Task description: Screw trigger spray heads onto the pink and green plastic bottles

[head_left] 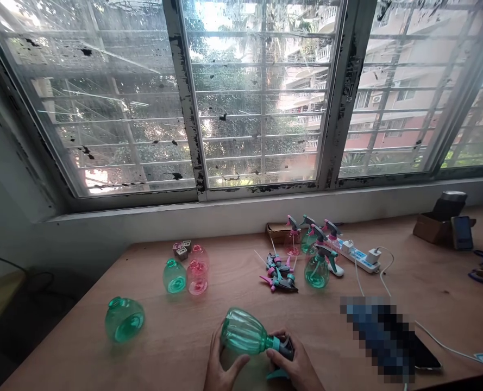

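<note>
I hold a green spray bottle (pixel 247 332) on its side near the front edge of the wooden table (pixel 388 347). My left hand (pixel 220 365) is curled round the underside of its body. My right hand (pixel 292 364) grips the dark trigger head (pixel 285 347) at the bottle's neck. A headless green bottle (pixel 124 319) lies to the left. Another green one (pixel 174 276) and two pink bottles (pixel 198 270) lie further back. Loose trigger heads (pixel 280 273) lie mid-table, with several assembled spray bottles (pixel 318 255) behind them.
A white power strip (pixel 359 259) with a plugged charger and cable runs right of the bottles. A phone (pixel 424 355) lies at front right beside a blurred patch. Cardboard boxes (pixel 432 228) and another phone stand at far right under the barred window. Small cubes (pixel 182 248) sit behind the pink bottles.
</note>
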`<state>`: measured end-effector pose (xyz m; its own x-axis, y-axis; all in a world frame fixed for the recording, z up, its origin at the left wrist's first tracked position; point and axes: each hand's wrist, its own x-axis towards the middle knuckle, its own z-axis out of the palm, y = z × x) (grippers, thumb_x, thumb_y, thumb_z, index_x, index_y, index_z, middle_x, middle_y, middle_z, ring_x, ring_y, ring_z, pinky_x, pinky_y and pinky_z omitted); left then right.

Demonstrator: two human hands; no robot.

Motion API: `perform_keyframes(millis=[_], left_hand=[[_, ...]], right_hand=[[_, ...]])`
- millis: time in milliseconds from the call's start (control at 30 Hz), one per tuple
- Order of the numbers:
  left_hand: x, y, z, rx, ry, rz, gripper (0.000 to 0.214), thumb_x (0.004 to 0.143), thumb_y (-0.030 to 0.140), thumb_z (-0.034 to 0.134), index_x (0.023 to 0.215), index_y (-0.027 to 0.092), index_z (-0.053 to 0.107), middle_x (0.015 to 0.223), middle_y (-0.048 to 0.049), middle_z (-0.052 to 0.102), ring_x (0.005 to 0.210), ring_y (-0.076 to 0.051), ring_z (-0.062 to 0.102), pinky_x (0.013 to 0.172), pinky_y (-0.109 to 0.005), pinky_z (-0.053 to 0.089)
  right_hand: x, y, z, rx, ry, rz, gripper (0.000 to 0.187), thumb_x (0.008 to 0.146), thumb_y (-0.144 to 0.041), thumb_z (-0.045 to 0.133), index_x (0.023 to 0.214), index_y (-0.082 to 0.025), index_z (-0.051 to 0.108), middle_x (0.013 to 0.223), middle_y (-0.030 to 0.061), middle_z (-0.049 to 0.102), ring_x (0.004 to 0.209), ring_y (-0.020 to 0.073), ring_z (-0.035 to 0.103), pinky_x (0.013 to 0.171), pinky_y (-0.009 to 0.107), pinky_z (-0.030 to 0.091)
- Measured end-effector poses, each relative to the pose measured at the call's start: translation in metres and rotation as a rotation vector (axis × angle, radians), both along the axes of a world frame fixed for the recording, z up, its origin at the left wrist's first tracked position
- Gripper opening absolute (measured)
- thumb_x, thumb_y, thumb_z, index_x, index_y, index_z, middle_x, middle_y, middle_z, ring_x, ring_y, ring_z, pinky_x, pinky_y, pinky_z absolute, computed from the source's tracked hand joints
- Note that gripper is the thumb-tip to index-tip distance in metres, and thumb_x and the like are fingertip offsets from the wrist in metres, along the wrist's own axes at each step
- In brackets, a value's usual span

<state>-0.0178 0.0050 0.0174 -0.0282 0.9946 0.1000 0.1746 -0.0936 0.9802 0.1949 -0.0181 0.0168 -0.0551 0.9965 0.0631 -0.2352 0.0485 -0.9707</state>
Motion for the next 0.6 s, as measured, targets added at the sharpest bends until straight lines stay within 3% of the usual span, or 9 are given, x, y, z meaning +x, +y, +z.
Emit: perform_keyframes(millis=[133, 367, 600], left_hand=[[-0.0004, 0.0011, 0.0007, -0.025, -0.053, 0.016, 0.072, 0.074, 0.048, 0.071, 0.134, 0.016, 0.048, 0.143, -0.0147, 0.052, 0.138, -0.034, 0.041, 0.117, -0.043, 0.029], [-0.0049, 0.0052, -0.0072, 0.032, -0.073, -0.055, 0.074, 0.07, 0.037, 0.077, 0.135, 0.02, 0.047, 0.147, -0.0132, 0.048, 0.137, -0.032, 0.042, 0.117, -0.044, 0.029], [0.0011, 0.0014, -0.0053, -0.001, -0.098, 0.047, 0.074, 0.066, 0.044, 0.079, 0.13, 0.019, 0.052, 0.139, -0.0132, 0.055, 0.135, -0.037, 0.044, 0.117, -0.047, 0.03]], right_hand=[[-0.0002, -0.0004, 0.0024, 0.001, -0.044, -0.025, 0.041, 0.074, -0.049, 0.079, 0.094, -0.016, 0.063, 0.074, 0.001, 0.063, 0.064, 0.0181, 0.06, 0.057, 0.027, 0.049], [-0.0007, 0.0022, -0.0006, -0.012, -0.003, -0.036, 0.045, 0.073, -0.053, 0.078, 0.094, -0.016, 0.063, 0.071, 0.0008, 0.062, 0.06, 0.0195, 0.06, 0.056, 0.029, 0.049], [-0.0002, -0.0001, 0.0001, -0.018, -0.01, -0.017, 0.043, 0.074, -0.05, 0.079, 0.094, -0.016, 0.063, 0.075, 0.0007, 0.062, 0.063, 0.0183, 0.059, 0.058, 0.028, 0.049]])
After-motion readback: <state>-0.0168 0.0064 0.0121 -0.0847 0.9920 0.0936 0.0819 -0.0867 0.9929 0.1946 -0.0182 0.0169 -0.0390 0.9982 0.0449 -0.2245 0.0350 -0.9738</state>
